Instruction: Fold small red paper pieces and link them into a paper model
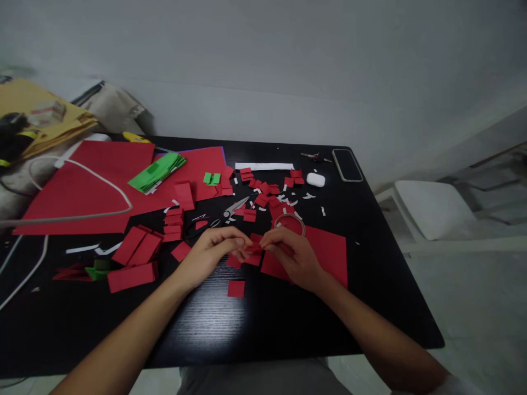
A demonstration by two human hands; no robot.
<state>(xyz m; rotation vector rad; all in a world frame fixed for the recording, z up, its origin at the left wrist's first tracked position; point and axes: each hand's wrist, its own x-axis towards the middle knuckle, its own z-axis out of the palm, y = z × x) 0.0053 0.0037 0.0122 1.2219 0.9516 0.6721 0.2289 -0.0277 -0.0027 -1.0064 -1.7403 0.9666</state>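
Left hand (224,244): one
Right hand (294,255): one
Small red folds (246,174): over ten, overlapping, exact count unclear
Large red sheets (82,189): at least three
Green stack (158,172): one, leaves uncountable
Green folds (212,179): at least two besides the stack
White scraps (323,211): over ten, too small to count exactly
Scissors (236,207): one pair
Ring (303,226): one
Cutter (135,137): one
Phone (347,165): one
White case (315,180): one
Table (382,307): one
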